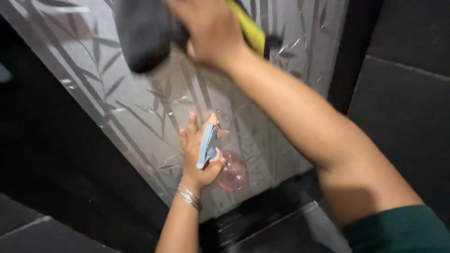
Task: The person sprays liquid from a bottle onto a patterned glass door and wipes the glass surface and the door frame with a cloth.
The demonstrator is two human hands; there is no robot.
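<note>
My left hand (pixel 199 154) grips a spray bottle with a grey-blue trigger head (pixel 207 145) and a round pink body (pixel 233 172), held low against a frosted glass panel (pixel 140 112) printed with bamboo leaves. My right hand (pixel 206 28) reaches up to the top of the view and presses a dark grey cloth (pixel 140 33) with a yellow part (pixel 248 30) flat on the glass. Thin bangles (pixel 188 197) circle my left wrist. My right arm crosses the view diagonally from the lower right.
A black frame (pixel 351 51) borders the glass on the right, with dark tiled wall (pixel 408 103) beyond it. Dark wall and floor tiles (pixel 47 178) lie to the left and below. Droplets and streaks show on the glass.
</note>
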